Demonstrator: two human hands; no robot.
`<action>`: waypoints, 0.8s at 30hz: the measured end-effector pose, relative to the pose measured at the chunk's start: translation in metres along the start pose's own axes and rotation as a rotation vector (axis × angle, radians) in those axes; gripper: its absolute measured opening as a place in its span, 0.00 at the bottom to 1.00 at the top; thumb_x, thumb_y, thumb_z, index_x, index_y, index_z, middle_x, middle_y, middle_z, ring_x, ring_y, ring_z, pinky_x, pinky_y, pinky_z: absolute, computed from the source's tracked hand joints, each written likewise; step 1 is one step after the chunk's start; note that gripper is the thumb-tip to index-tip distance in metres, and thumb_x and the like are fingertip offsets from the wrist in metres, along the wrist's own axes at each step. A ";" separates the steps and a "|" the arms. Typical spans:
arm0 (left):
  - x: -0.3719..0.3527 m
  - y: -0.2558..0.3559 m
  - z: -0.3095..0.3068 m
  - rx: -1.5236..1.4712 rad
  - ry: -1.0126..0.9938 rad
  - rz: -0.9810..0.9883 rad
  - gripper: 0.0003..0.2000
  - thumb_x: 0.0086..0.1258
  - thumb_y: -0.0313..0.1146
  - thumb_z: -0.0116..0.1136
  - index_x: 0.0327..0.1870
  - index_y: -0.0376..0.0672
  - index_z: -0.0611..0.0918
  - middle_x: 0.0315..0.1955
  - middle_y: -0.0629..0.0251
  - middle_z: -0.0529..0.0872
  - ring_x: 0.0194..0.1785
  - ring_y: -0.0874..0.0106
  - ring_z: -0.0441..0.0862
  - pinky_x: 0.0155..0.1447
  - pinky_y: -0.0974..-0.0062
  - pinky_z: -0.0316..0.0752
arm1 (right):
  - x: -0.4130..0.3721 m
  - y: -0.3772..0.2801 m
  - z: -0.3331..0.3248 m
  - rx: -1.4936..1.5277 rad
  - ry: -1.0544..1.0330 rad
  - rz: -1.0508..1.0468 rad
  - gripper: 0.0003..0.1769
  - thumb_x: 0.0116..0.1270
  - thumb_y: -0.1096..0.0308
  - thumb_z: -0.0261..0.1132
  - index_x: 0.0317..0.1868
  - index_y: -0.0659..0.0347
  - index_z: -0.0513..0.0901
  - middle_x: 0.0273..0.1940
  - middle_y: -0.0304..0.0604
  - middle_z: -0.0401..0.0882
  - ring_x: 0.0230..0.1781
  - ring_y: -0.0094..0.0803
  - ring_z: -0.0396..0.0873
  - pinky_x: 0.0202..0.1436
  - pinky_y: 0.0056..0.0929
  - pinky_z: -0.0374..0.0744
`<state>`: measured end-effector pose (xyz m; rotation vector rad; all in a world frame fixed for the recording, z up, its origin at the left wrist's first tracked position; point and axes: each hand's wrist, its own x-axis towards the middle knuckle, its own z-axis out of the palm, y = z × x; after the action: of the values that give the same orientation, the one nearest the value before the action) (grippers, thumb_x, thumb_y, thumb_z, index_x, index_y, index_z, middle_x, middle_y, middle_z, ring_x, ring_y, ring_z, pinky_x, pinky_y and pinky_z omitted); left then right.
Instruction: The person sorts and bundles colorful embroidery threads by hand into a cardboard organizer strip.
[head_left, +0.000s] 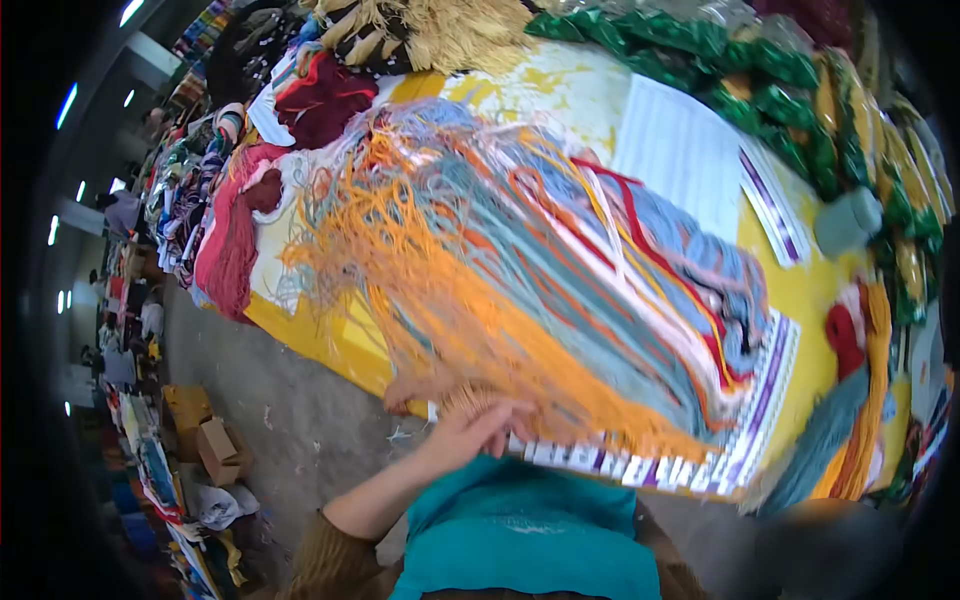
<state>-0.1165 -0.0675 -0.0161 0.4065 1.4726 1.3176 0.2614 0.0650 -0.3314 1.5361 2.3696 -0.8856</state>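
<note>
My left hand (465, 432) is at the front edge of the table, its fingers curled round a strand bundle of tan yarn (415, 388). Blurred tan strands spread from there over the orange yarn (560, 375). Beyond lies a wide row of loose yarn hanks: grey-teal yarn (600, 325), white yarn (655, 330), and light blue yarn (700, 250). Orange ends are tangled at the left. A printed card strip (770, 385) with purple bands runs along the right and front edges under the yarn. My right hand does not show; only part of that sleeve is visible.
Red-pink yarn (228, 245) hangs off the table's left edge. Paper sheets (675, 140), a grey-green cone (848, 222) and green plastic packs (780, 110) lie at the back and right. More hanks (850, 430) are at right. Cardboard boxes (222, 450) stand on the floor.
</note>
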 end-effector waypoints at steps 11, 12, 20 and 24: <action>0.014 0.007 -0.001 -0.132 0.162 -0.340 0.15 0.81 0.41 0.45 0.47 0.37 0.78 0.26 0.64 0.84 0.19 0.80 0.75 0.23 0.82 0.70 | 0.058 -0.040 -0.042 -0.069 -0.106 0.085 0.14 0.71 0.63 0.59 0.42 0.67 0.82 0.34 0.50 0.85 0.33 0.37 0.82 0.38 0.35 0.79; 0.014 0.005 0.000 -0.134 0.160 -0.322 0.15 0.81 0.41 0.45 0.47 0.37 0.78 0.26 0.64 0.84 0.19 0.80 0.75 0.23 0.82 0.70 | 0.060 -0.040 -0.044 -0.071 -0.103 0.088 0.13 0.70 0.63 0.59 0.42 0.67 0.82 0.34 0.49 0.85 0.33 0.37 0.82 0.38 0.35 0.79; 0.009 -0.003 0.001 -0.089 0.141 -0.095 0.17 0.81 0.43 0.43 0.52 0.38 0.79 0.28 0.64 0.86 0.19 0.79 0.77 0.22 0.82 0.69 | 0.063 -0.002 -0.041 -0.034 -0.043 -0.010 0.12 0.70 0.66 0.59 0.43 0.67 0.82 0.34 0.49 0.84 0.33 0.33 0.81 0.38 0.33 0.79; -0.009 -0.015 0.009 -0.439 0.389 0.237 0.19 0.80 0.43 0.44 0.50 0.37 0.81 0.28 0.61 0.86 0.18 0.78 0.75 0.19 0.82 0.64 | 0.047 0.031 -0.059 0.023 -0.026 -0.100 0.11 0.69 0.67 0.59 0.43 0.67 0.83 0.34 0.49 0.84 0.33 0.32 0.81 0.38 0.32 0.79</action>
<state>-0.1003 -0.0751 -0.0230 0.0343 1.4172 1.9408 0.2771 0.1439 -0.3172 1.4156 2.4450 -0.9512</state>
